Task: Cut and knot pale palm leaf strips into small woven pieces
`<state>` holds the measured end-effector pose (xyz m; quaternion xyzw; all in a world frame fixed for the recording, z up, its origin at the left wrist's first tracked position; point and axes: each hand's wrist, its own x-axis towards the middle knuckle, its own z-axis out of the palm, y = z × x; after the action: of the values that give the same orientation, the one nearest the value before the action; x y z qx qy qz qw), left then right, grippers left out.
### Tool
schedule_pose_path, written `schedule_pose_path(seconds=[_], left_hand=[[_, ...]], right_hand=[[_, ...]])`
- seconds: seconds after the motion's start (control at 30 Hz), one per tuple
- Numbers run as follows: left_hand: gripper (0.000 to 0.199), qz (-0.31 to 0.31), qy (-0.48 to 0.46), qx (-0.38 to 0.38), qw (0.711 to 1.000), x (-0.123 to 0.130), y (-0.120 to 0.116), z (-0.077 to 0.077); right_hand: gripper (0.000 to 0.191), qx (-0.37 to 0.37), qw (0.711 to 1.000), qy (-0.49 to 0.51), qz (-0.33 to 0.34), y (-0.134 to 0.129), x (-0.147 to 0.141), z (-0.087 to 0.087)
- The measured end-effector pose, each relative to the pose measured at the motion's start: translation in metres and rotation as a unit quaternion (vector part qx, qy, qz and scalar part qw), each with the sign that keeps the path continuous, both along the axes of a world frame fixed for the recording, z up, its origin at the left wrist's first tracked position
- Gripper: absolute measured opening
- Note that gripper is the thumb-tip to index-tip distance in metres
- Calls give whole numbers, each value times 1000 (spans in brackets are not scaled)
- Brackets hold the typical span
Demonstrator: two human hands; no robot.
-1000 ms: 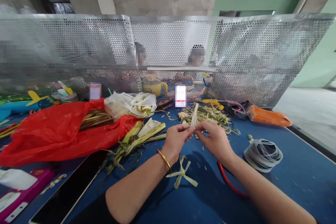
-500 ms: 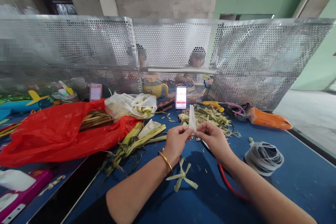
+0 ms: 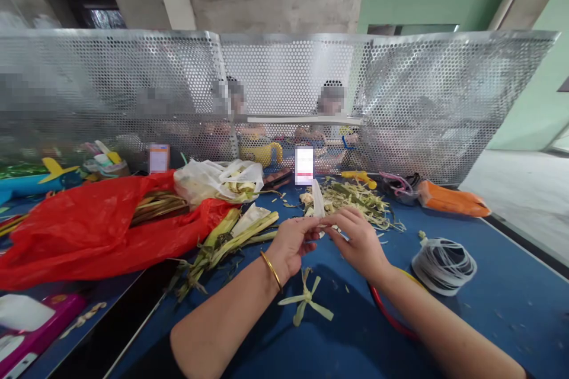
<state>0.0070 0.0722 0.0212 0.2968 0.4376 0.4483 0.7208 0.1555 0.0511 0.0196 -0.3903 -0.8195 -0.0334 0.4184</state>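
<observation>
Hands (image 3: 355,244) above blue tabletop (image 3: 511,284), perforated screen (image 3: 284,68)

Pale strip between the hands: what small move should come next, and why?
Perhaps a small fold of the pale strip at its base: the left hand and right hand meet there at the fingertips, while its upper end sticks up free.

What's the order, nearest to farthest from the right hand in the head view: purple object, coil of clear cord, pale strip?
From the right hand:
1. pale strip, at its fingertips
2. coil of clear cord, to its right
3. purple object, far off left
</observation>
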Motion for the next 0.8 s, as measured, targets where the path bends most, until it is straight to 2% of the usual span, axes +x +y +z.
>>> schedule_pose_path(seconds=[0.1, 0.2, 0.37, 0.5, 0.6, 0.8], left_hand=[[14, -20, -16, -23, 999, -1, 0, 1], [15, -37, -8, -4, 999, -2, 0, 1], [20, -19, 45, 108, 993, 0, -2, 2], [19, 4, 98, 194, 976, 2, -3, 3], [18, 7, 113, 210, 971, 2, -4, 3], [16, 3, 104, 196, 975, 4, -4, 0]], right_hand=[[17, 34, 999, -18, -12, 0, 1, 1], [15, 32, 999, -12, -24, 0, 1, 2], [9, -58, 992, 97, -52, 1, -1, -1], [10, -172, 965, 191, -59, 0, -6, -1], [9, -217, 946, 232, -66, -1, -9, 0], [11, -209, 932, 287, -76, -1, -12, 0]])
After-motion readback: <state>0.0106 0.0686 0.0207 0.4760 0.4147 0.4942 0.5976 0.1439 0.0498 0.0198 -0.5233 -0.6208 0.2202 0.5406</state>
